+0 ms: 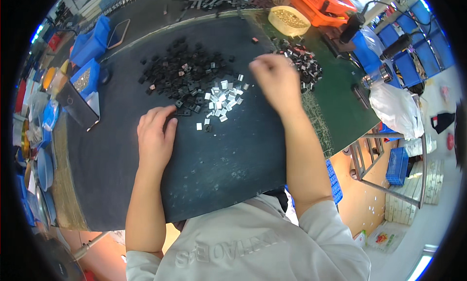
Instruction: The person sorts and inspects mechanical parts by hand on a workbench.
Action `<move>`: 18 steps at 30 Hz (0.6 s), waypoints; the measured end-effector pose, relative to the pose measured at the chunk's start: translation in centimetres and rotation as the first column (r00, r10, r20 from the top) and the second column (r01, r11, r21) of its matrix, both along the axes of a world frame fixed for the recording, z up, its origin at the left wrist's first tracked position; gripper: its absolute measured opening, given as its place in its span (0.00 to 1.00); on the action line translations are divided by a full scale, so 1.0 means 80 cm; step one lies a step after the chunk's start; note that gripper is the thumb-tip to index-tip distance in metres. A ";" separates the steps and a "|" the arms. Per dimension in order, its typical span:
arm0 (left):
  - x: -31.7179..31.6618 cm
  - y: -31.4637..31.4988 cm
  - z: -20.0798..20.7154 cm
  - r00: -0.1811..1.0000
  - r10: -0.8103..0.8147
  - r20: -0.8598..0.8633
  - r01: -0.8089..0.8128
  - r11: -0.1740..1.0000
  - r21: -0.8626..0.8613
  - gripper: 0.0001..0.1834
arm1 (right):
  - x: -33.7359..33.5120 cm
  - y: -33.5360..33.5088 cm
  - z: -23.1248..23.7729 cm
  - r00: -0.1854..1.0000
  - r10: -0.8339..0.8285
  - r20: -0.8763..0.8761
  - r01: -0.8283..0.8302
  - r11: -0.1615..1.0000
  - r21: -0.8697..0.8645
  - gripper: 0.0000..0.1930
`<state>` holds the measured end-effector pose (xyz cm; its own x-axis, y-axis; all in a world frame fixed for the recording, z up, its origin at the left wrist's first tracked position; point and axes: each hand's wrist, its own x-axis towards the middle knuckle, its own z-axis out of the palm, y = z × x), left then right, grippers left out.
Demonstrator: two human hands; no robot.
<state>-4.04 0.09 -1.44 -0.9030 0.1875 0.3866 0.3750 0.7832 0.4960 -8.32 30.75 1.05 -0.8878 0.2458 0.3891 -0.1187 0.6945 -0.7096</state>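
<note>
A wide heap of small black block-like pieces (180,69) lies on the dark mat, a few with pinkish faces. Against its near right side is a loose cluster of small shiny silver pieces (223,98). My left hand (154,135) rests at the heap's near left edge. Its index fingertip reaches the outermost black pieces, and the thumb stands apart from it. Right of the silver cluster, my right hand (277,79) is over the mat with fingers curled in; what they hold, if anything, is hidden. Just beyond it sits a second pile of mixed black, silver and pinkish pieces (309,69).
A yellowish tub of small brass-coloured bits (289,21) and orange baskets (318,6) stand at the back right. On the left, a phone-like dark slab (78,106) leans near blue bins (87,79). A white plastic bag (396,110) hangs off the right edge.
</note>
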 end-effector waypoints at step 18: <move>0.031 0.011 0.017 0.828 -0.422 0.369 -0.178 0.426 0.887 0.20 | 0.035 -0.065 -0.008 0.869 0.494 0.026 -0.471 0.841 -0.267 0.08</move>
